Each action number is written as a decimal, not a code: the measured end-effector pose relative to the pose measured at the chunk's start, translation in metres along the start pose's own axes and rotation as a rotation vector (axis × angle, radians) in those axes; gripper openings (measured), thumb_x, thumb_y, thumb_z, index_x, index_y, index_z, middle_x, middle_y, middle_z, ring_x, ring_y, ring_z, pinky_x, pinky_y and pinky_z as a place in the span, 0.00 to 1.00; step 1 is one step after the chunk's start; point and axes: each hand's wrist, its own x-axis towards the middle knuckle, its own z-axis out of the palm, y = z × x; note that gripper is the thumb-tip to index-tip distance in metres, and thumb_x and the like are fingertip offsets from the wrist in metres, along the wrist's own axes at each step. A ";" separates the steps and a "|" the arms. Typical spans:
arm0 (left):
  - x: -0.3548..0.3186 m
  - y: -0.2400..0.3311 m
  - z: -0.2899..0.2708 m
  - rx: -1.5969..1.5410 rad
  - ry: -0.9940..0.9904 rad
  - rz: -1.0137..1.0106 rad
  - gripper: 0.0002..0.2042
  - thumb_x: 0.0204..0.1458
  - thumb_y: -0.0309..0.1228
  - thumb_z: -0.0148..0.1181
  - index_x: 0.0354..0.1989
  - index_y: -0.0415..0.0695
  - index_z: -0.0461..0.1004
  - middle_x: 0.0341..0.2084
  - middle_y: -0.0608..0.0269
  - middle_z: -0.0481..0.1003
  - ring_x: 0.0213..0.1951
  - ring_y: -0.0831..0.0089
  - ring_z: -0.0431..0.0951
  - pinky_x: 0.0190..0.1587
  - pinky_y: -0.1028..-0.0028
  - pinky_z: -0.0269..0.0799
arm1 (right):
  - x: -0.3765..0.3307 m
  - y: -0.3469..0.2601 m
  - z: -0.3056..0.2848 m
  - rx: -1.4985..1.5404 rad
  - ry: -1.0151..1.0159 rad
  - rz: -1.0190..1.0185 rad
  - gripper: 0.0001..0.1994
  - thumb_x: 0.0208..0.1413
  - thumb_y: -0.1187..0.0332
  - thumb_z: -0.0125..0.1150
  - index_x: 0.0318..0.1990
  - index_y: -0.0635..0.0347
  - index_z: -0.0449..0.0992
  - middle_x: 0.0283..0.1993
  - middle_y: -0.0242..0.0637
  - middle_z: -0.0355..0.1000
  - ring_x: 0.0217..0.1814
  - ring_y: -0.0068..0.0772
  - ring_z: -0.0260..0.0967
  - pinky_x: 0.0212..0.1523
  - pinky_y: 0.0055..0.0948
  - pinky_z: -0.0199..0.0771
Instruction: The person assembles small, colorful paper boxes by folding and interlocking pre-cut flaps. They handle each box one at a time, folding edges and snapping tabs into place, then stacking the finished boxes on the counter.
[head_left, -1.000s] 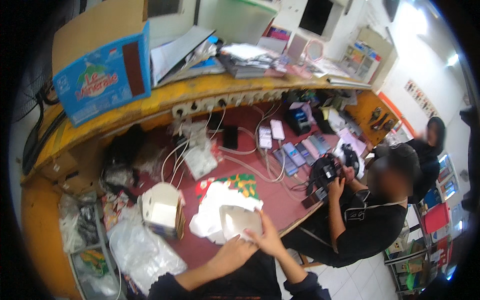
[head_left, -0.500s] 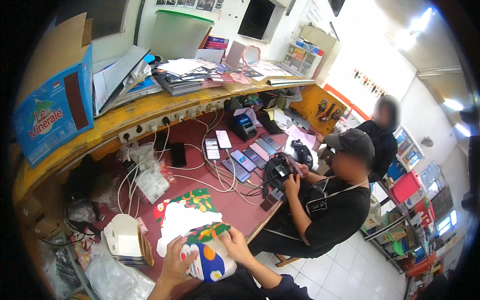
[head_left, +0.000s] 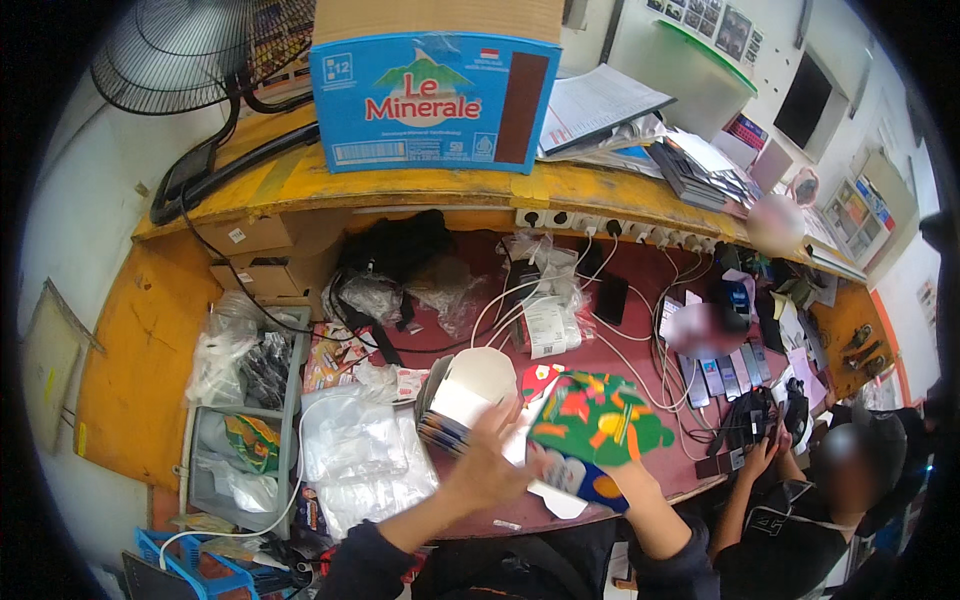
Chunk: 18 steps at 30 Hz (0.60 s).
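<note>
A printed paperboard box, green with orange and red shapes and a dark blue lower part, is tilted above the table's front edge. My right hand grips it from the right, with most of its fingers hidden behind the board. To the box's left is my left hand, its fingers apart and slightly blurred; I cannot tell whether they touch the board. Just beyond that hand stands a nested stack of paperboard boxes, cream inside. Part of a red-and-white printed piece shows behind the held box.
Clear plastic bags lie left of the stack, beside a grey bin. White cables cross the red table toward several phones. A co-worker sits at the right. A blue carton and a fan stand on the shelf.
My view has swung left, bringing the bin and fan into sight. My left hand has moved off the box's front toward the stack; my right hand still holds the box.
</note>
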 end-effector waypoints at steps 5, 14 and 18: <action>0.026 -0.083 -0.075 0.165 -0.234 -0.361 0.38 0.42 0.26 0.62 0.64 0.41 0.52 0.60 0.50 0.57 0.62 0.54 0.58 0.62 0.62 0.52 | 0.085 0.018 0.058 -0.266 -0.001 -0.331 0.17 0.45 0.65 0.60 0.46 0.48 0.73 0.47 0.32 0.69 0.50 0.37 0.66 0.49 0.37 0.65; -0.013 -0.133 -0.050 -0.437 -0.055 -0.605 0.22 0.60 0.37 0.38 0.59 0.39 0.61 0.54 0.54 0.66 0.58 0.64 0.64 0.62 0.71 0.52 | 0.082 0.041 0.167 -0.398 -0.865 -0.297 0.14 0.54 0.63 0.48 0.42 0.59 0.77 0.45 0.46 0.73 0.53 0.44 0.67 0.44 0.44 0.70; -0.006 -0.129 -0.047 -0.465 -0.045 -0.618 0.21 0.59 0.38 0.39 0.57 0.38 0.62 0.55 0.55 0.65 0.59 0.66 0.62 0.61 0.71 0.52 | 0.079 0.022 0.202 -0.560 -0.875 -0.040 0.18 0.57 0.61 0.45 0.50 0.61 0.71 0.46 0.43 0.73 0.48 0.47 0.70 0.45 0.40 0.71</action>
